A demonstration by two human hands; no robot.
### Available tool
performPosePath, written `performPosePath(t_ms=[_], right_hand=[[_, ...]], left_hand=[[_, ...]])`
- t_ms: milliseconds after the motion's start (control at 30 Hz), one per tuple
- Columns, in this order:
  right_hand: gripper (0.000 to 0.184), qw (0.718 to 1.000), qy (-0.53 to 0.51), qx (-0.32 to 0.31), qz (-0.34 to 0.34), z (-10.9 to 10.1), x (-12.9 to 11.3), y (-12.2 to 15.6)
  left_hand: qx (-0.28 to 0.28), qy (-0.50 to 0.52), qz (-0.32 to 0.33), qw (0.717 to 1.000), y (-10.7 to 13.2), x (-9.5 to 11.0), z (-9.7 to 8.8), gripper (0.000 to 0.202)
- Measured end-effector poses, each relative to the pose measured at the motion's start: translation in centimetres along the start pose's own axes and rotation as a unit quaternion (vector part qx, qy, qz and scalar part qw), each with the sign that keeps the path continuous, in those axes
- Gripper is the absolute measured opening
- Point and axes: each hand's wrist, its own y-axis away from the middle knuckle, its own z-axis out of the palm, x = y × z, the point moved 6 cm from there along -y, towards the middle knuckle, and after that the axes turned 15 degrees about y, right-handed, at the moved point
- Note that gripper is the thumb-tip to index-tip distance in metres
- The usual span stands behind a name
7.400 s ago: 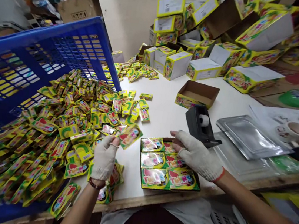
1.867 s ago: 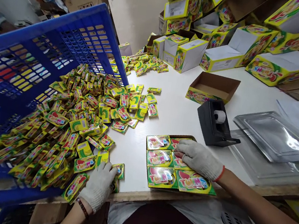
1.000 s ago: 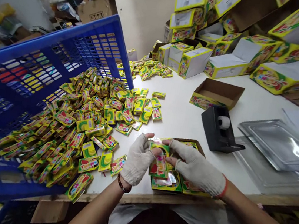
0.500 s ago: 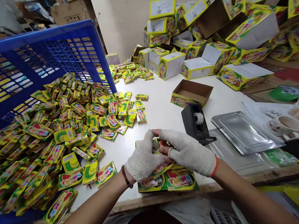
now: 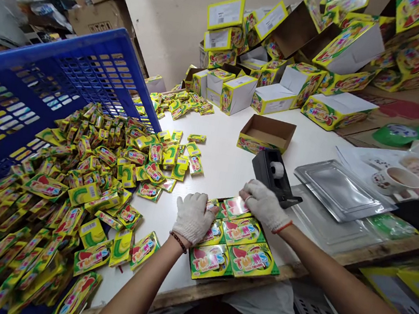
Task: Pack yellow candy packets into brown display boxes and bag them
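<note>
- A blue crate (image 5: 48,75) stands tilted at the far left, and a heap of small packets (image 5: 83,180) spills from it onto the white surface (image 5: 227,165).
- The left hand (image 5: 194,218) (white knit glove, bead bracelet at the wrist) lies palm-down on the far-left corner of a block of larger packs (image 5: 245,231). Its fingers are folded over one of them, and I cannot tell whether the grip pinches or only presses.
- The larger packs lie flat in two columns at the near edge of the surface, between the two forearms.
- The right hand (image 5: 263,204) has its grip released, with the fingertips resting on the far-right pack.
- A black tape dispenser (image 5: 273,174) sits just behind that hand, and an open box (image 5: 266,134) lies farther back.
- A metal tray (image 5: 340,189) and a cup (image 5: 397,180) are on the right.
</note>
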Motion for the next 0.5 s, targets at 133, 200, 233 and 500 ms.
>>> performPosePath(t_ms=[133,200,233,500], right_hand=[[0.024,0.998,0.005,-0.032,-0.062,2.1,-2.3,1.6],[0.030,0.990,0.065,-0.067,-0.103,2.5,-3.5,1.8],[0.030,0.984,0.109,-0.088,-0.113,2.6,-3.9,1.6],[0.029,0.957,0.233,-0.156,-0.073,2.6,-4.7,0.6]], left_hand=[[-0.008,0.009,0.005,1.000,0.9,-0.8,0.8,0.021],[-0.016,0.010,0.016,1.000,1.0,-0.8,0.9,0.023],[-0.024,0.009,0.026,0.999,1.0,-0.7,1.0,0.025],[-0.092,-0.058,0.101,0.989,1.7,0.4,1.1,0.037]])
